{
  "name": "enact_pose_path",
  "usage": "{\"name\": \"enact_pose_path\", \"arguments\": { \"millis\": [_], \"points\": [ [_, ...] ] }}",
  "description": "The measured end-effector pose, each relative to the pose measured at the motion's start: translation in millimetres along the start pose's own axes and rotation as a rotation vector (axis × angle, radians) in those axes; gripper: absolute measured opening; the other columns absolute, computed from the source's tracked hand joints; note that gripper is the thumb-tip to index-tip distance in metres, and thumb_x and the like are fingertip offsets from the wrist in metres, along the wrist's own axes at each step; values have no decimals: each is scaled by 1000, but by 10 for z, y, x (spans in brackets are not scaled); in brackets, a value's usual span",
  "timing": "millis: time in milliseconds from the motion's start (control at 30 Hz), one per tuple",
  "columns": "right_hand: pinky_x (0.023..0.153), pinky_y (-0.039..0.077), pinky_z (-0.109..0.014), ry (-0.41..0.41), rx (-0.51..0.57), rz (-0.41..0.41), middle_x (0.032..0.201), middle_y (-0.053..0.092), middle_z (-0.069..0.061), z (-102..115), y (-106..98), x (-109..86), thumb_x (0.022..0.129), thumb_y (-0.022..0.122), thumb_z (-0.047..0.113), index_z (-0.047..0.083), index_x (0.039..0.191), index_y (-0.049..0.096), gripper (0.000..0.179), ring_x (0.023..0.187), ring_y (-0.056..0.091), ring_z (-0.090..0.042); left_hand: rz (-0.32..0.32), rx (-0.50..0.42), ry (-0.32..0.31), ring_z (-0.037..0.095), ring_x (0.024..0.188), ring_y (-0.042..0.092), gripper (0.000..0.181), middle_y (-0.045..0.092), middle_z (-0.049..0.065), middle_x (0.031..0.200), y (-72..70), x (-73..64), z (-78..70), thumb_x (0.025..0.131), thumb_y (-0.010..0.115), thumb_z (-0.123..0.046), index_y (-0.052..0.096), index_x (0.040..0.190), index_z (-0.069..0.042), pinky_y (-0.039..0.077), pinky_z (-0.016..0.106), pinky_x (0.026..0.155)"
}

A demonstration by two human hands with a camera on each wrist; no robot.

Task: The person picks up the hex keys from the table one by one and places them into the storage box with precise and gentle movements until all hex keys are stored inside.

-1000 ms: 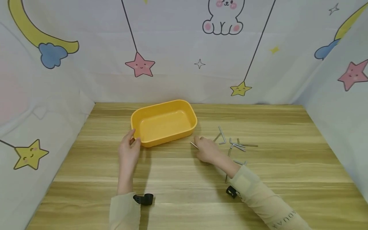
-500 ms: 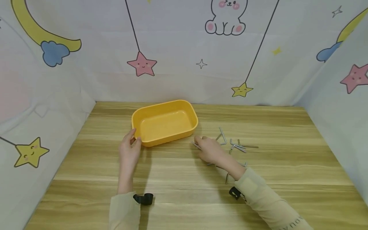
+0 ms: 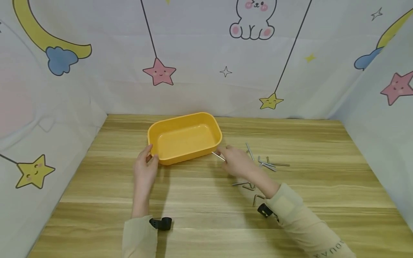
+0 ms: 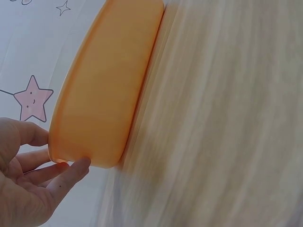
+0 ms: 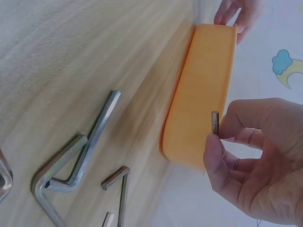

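A yellow plastic bin [image 3: 185, 141] stands on the wooden table, its inside bare. At its near left corner my left hand [image 3: 145, 168] holds the rim, with thumb and fingers on either side of the wall [image 4: 102, 94]. Between thumb and fingertips my right hand [image 3: 238, 164] pinches a metal hex key [image 3: 218, 156], just outside the bin's near right corner. Only a short end of that hex key [image 5: 215, 123] shows in the right wrist view; the fingers hide the rest.
Several loose hex keys [image 3: 267, 165] lie scattered right of the bin, some overlapping. Others [image 3: 250, 186] lie under and beside the right forearm. A white printed cloth [image 3: 193, 96] encloses the table [image 3: 200, 215] at the back and sides.
My right hand has risen and drawn nearer the bin's right corner with the hex key, uncovering more keys near the forearm. The left hand and bin stay put.
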State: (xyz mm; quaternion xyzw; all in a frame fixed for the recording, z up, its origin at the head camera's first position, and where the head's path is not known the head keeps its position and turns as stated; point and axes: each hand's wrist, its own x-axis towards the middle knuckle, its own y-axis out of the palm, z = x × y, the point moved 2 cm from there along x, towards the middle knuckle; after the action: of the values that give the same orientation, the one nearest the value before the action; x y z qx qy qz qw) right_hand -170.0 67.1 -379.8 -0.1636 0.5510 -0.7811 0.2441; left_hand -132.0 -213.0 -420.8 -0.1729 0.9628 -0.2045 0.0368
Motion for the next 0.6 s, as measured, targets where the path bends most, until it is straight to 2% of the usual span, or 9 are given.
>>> {"name": "enact_pose_path", "arguments": {
  "millis": [167,367,600],
  "points": [
    [49,34,-20,-7,3,-30,88,64,-8,22,-27,27,78,62,-4,9,109,61,34,61,44,-14,3,-1,-2,40,129,49,48,38,17,152,8,7,-1,97,52,-14,44,143,-5,47,46,106],
    [45,25,-19,-54,1,-75,79,56,-6,52,-79,135,80,57,-4,11,110,58,34,55,36,-13,7,9,2,40,129,49,48,38,18,152,20,23,-15,97,51,-13,44,143,-5,47,46,106],
    [49,25,-19,-114,40,-108,73,48,-4,26,-122,351,82,54,-4,10,114,57,35,58,35,-12,-11,7,0,41,128,50,48,38,18,152,17,2,10,96,52,-14,45,143,-5,46,45,107]
  ]
}}
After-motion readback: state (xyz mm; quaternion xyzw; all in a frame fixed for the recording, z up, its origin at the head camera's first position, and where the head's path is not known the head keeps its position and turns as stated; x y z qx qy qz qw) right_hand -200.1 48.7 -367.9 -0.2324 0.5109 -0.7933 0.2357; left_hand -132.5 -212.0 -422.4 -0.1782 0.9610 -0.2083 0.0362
